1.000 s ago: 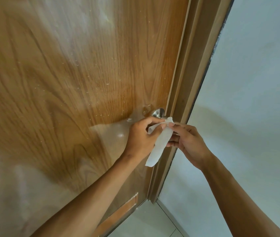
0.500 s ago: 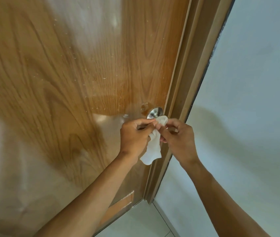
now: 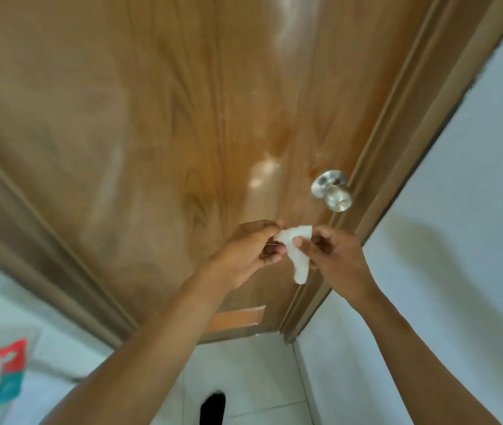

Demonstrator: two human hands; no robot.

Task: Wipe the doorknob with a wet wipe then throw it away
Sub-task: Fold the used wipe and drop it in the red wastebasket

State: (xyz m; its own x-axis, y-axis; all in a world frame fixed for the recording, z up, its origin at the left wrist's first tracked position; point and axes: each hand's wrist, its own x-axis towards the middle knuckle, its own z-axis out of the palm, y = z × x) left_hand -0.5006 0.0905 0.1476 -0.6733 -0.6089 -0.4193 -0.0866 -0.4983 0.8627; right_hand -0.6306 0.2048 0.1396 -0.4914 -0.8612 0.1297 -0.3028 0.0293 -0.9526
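Head view: the doorknob [image 3: 332, 191] sits above and just right of both hands, clear of them, its stem pointing out from the door [image 3: 152, 133]. The right hand [image 3: 333, 259] is nearer. Both hands pinch the wet wipe [image 3: 297, 256] between them, the left hand [image 3: 250, 250] at its upper corner, its tail hanging down.

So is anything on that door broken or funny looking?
Yes. Near the bottom of the door is a paler patch with ragged white edges, as if the surface had peeled. The doorknob looks fine.
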